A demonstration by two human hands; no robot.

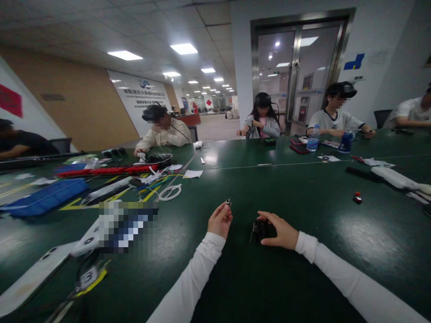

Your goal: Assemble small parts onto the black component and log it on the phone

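My left hand [220, 220] is raised just above the dark green table [303, 211], fingers pinched on a tiny dark part [228, 202] held up at the fingertips. My right hand [280, 230] rests on the table to its right, fingers curled round a small black device [260, 230] with thin wires at its left side. Both arms wear white sleeves. The two hands are a short gap apart near the table's front middle.
A blue tray [43, 197], a red bar [107, 170], a white cable coil [170, 192] and loose wires lie at the left. White devices [393, 177] and a small red object [357, 197] lie at the right. Several people sit along the far edge, with a water bottle [313, 138].
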